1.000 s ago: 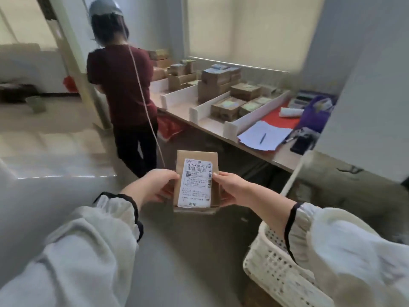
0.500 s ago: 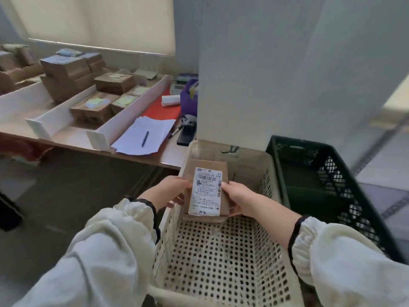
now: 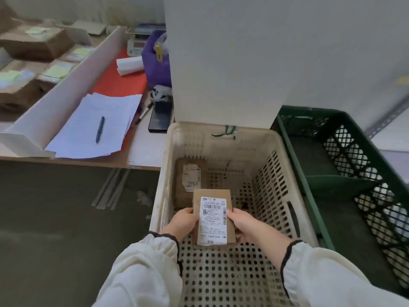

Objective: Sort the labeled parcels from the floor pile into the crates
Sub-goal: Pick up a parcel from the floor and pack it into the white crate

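A beige crate (image 3: 274,151) sits beside a green crate (image 3: 314,120). Inside the beige one, left hand (image 3: 183,222) and right hand (image 3: 243,222) each grip a labeled parcel (image 3: 212,216) by its sides.

Bare crate (image 3: 221,280) floor beside flat parcel (image 3: 184,196)

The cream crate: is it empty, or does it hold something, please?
Not empty: the cream crate holds one labeled box lying on its floor.
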Demonstrator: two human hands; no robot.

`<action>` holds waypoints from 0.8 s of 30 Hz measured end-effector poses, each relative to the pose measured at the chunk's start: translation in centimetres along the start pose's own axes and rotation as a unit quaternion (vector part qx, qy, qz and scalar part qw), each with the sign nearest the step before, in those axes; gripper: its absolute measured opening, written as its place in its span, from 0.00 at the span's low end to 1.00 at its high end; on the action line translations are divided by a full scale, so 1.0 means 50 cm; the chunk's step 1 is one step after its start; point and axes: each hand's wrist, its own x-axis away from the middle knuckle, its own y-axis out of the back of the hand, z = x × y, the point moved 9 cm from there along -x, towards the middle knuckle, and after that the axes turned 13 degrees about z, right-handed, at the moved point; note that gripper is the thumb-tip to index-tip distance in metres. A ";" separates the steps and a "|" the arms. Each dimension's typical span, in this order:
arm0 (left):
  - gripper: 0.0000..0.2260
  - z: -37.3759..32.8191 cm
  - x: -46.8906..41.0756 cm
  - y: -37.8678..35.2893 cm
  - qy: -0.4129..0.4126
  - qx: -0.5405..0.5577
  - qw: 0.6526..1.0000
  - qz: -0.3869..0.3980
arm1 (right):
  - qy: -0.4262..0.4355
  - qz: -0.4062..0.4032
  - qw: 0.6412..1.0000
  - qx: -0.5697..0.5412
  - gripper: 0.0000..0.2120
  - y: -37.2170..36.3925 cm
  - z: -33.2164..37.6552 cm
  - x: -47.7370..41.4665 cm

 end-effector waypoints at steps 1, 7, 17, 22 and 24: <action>0.14 0.018 -0.029 0.001 0.000 0.006 1.000 -0.003 | -0.006 0.002 1.000 -0.001 0.18 0.005 -0.007 -0.029; 0.11 0.130 -0.180 -0.017 -0.021 -0.019 0.999 -0.026 | -0.062 0.013 0.997 -0.039 0.14 0.028 -0.093 -0.189; 0.16 0.214 -0.261 -0.051 -0.053 -0.192 0.966 -0.163 | -0.074 0.011 0.997 -0.015 0.19 0.054 -0.192 -0.301; 0.20 0.301 -0.193 -0.065 0.069 -0.010 0.966 -0.249 | -0.065 -0.006 0.998 -0.016 0.27 0.057 -0.162 -0.276; 0.23 0.349 -0.147 -0.097 0.143 0.095 0.941 -0.292 | -0.039 -0.045 0.997 -0.047 0.27 0.073 -0.130 -0.270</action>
